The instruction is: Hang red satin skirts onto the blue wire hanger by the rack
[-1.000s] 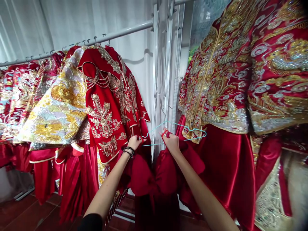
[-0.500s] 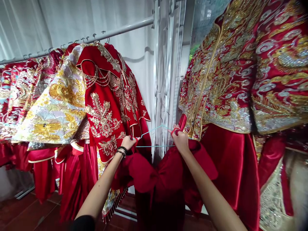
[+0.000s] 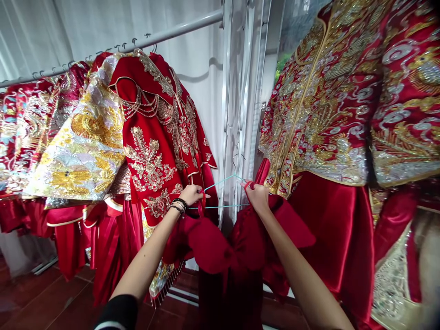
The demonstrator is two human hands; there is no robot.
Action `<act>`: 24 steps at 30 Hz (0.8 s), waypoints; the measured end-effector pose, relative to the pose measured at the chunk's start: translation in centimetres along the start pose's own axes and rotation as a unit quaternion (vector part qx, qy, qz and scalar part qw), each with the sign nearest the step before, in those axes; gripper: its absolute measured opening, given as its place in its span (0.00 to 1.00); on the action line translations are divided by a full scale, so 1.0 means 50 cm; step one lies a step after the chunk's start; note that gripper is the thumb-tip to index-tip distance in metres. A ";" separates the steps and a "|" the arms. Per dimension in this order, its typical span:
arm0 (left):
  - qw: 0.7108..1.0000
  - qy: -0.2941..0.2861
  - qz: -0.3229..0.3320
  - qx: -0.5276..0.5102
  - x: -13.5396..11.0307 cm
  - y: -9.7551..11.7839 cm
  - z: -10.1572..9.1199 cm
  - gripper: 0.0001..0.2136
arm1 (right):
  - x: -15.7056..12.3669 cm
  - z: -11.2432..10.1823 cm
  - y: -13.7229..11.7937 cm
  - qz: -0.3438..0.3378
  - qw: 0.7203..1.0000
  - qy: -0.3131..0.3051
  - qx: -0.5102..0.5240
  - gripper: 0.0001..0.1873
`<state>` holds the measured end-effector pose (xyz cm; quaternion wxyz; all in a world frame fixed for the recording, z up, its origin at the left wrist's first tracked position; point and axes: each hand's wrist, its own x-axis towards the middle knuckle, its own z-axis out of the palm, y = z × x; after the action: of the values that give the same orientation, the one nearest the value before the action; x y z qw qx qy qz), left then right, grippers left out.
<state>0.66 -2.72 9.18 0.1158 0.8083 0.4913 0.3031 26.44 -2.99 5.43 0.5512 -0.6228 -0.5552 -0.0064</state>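
Note:
A deep red dress (image 3: pixel 210 251) hangs in front of me, below a thin turquoise wire hanger (image 3: pixel 222 179). My left hand (image 3: pixel 191 196), with dark bead bracelets on its wrist, is closed in a pinch at the hanger's left end. A red strap of the dress dangles from its fingertips. On the hanger's right side, my right hand (image 3: pixel 257 195) is closed around the other red strap, which loops across its fingers. The hanger's hook points up between the hands. Part of its right arm is hidden behind my right hand.
A red jacket with gold embroidery (image 3: pixel 151 151) and other costumes hang on a metal rail (image 3: pixel 192 25) at left. Large beaded red-and-gold jackets (image 3: pixel 319 114) hang close at right. An upright metal frame (image 3: pixel 228 82) and white curtain stand behind; the floor (image 3: pixel 65 300) is tiled.
My left hand's fingers have shifted at the hanger's left end, and the red strap now hangs down from them. My right hand keeps its grip. The view has moved slightly.

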 end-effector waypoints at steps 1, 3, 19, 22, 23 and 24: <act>1.000 -0.011 -0.005 -0.008 0.001 0.007 -0.001 0.18 | -0.002 0.000 0.001 -0.001 1.000 0.002 0.010 0.15; 0.998 -0.029 -0.022 -0.045 0.000 0.015 0.000 0.18 | -0.005 -0.002 0.005 -0.008 0.999 0.003 0.039 0.14; 0.986 0.047 -0.040 0.156 -0.009 0.017 -0.009 0.07 | -0.013 -0.032 0.002 -0.012 0.993 -0.033 0.109 0.13; 0.992 0.038 -0.032 0.119 -0.003 0.019 -0.013 0.10 | -0.015 -0.032 0.002 -0.004 0.992 -0.038 0.117 0.14; 0.993 0.037 -0.021 0.113 -0.002 0.017 -0.012 0.12 | -0.015 -0.032 0.002 -0.003 0.992 -0.039 0.120 0.15; 0.992 0.035 -0.006 0.118 -0.002 0.013 -0.009 0.13 | -0.016 -0.031 0.001 -0.004 0.992 -0.038 0.121 0.15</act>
<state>0.82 -3.19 9.81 0.0041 0.8022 0.5322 0.2705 27.11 -4.62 5.49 0.6013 -0.5490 -0.5747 0.0822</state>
